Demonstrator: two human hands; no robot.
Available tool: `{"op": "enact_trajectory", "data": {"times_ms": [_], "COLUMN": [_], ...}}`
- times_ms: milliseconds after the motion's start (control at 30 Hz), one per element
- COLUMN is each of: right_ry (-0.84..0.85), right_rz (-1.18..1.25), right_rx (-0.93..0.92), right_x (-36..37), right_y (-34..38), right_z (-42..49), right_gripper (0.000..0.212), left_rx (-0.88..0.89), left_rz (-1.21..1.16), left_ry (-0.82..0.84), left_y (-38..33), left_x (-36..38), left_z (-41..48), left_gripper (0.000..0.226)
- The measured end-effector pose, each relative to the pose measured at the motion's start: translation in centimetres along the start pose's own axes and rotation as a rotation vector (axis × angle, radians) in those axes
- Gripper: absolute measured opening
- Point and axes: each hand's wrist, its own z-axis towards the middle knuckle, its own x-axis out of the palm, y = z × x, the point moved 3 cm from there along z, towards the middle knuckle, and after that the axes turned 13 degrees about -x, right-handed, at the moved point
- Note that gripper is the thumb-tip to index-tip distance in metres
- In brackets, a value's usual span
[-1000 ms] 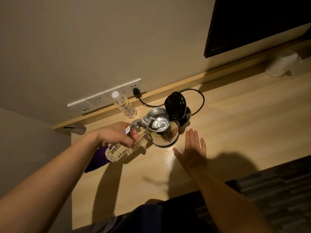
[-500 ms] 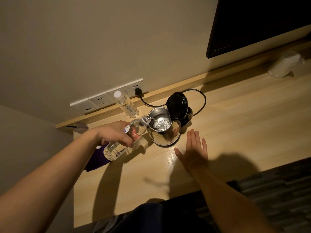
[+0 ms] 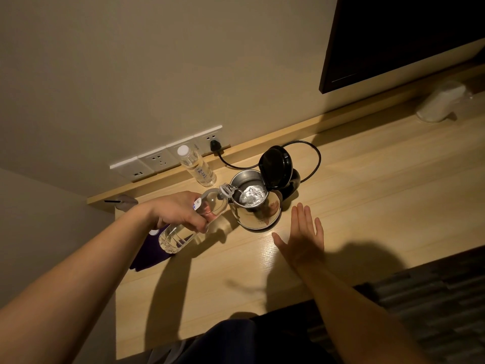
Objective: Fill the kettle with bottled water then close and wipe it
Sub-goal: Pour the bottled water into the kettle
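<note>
A steel kettle [image 3: 258, 215] stands on the wooden desk [image 3: 367, 195] with its black lid [image 3: 275, 166] flipped up. My left hand [image 3: 178, 212] grips a clear water bottle [image 3: 189, 227], tilted with its neck at the kettle's rim; water streams into the kettle. My right hand [image 3: 301, 237] lies flat on the desk just right of the kettle, fingers apart, holding nothing. A dark purple cloth [image 3: 149, 254] lies on the desk under the bottle, partly hidden by it.
A second capped bottle [image 3: 196, 166] stands by the white wall sockets [image 3: 162, 158]. The kettle's black cord [image 3: 315, 158] loops behind it to a plug. A white wrapped object [image 3: 441, 101] sits far right under a dark screen [image 3: 393, 35].
The pouring goes on; the bottle and both hands keep nearly the same places, and the water in the kettle keeps rippling.
</note>
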Motion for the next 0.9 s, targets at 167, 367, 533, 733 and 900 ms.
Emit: {"op": "enact_trajectory", "data": {"times_ms": [167,367,533,733,900], "right_ry": [0.002,0.004,-0.002,0.005,0.007], "right_rz": [-0.004,0.002,0.012,0.008,0.008], "right_rx": [-0.004,-0.007,-0.005,-0.010,-0.008], "right_x": [-0.02,0.10,0.14,0.15,0.17], "right_y": [-0.05,-0.10,-0.09,-0.11,-0.12], "right_z": [-0.05,0.05,0.08,0.03,0.12], "right_gripper": [0.100,0.100,0.100,0.100,0.099], "left_rx": [-0.031,-0.029,-0.033,-0.024,-0.022], "left_rz": [-0.014,0.002,-0.013,-0.005,0.042], "left_ry": [0.026,0.023,0.035,0.034,0.008], "left_y": [0.00,-0.10,0.05,0.03,0.46], "left_x": [0.03,-0.11,-0.28,-0.44,-0.84], "left_z": [-0.03,0.17,0.43,0.62,0.96], "left_gripper": [0.022,0.032,0.039,0.051,0.049]}}
